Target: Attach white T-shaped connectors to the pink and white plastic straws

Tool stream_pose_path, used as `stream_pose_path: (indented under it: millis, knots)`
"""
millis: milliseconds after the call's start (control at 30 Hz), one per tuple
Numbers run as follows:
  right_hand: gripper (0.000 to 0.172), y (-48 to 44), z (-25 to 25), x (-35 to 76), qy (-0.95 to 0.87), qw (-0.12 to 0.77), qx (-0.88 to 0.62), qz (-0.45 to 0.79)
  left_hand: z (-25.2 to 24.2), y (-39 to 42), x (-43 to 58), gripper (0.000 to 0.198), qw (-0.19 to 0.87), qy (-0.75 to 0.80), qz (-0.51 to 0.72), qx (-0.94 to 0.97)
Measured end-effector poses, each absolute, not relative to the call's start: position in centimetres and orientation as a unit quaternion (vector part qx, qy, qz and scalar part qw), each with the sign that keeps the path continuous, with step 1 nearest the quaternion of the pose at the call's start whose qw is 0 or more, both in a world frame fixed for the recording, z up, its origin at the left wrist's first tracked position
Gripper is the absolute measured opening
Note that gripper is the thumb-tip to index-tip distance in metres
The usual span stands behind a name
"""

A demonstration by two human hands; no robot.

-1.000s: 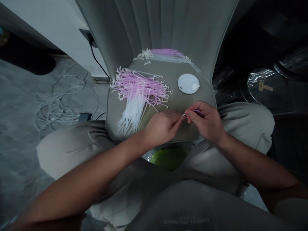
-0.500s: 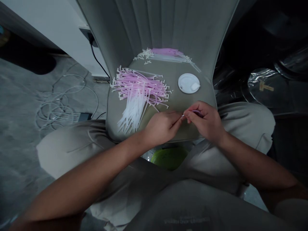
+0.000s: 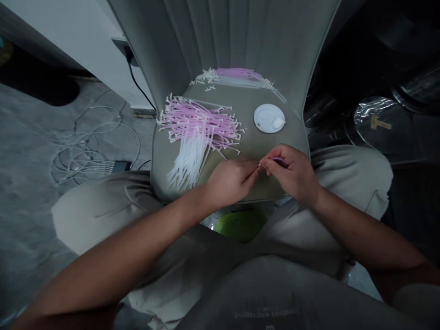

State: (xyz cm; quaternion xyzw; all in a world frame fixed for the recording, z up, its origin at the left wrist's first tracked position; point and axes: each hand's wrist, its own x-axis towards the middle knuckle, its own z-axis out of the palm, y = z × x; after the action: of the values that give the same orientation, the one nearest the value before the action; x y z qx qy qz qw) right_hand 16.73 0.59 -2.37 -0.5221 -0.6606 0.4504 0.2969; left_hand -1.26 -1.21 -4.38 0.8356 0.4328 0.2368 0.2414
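Observation:
Over the front of the chair seat my two hands meet at their fingertips. My right hand (image 3: 294,170) is closed on a thin pink tube (image 3: 280,160), part of which shows curving through the fingers. My left hand (image 3: 229,181) is pinched on a small white piece (image 3: 260,165) at the tube's end, mostly hidden by fingertips. Left of the hands lies a pile of pink tubes (image 3: 195,117) with white T-shaped ends, and a fan of whitish translucent tubes (image 3: 189,158) overlaps it. A round white lid (image 3: 269,118) with a small white object on it lies beyond my right hand.
More pink and clear tubes (image 3: 237,75) with loose white T-pieces (image 3: 208,77) lie along the base of the grey chair's backrest (image 3: 233,32). A tangle of cables (image 3: 82,156) is on the floor at left. Below the seat shows a green container (image 3: 240,224).
Both hands keep nearly the same pose with the fingertips together. The whole view has shifted very slightly; the tube piles and lid lie as before.

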Motion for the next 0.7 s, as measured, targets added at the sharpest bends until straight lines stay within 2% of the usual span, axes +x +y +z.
stream_pose_path:
  millis: [467,700]
  knots:
    - [0.017,1.26,-1.70,16.92,-0.630,0.250,-0.504,0.535,-4.11,-1.22,-1.26,0.034,0.275,0.431,0.221,0.830]
    - [0.021,1.41,-2.36,16.91,-0.589,0.279,-0.473,0.592,-3.98,-1.19,-1.34,0.035,0.283,0.416,0.229,0.834]
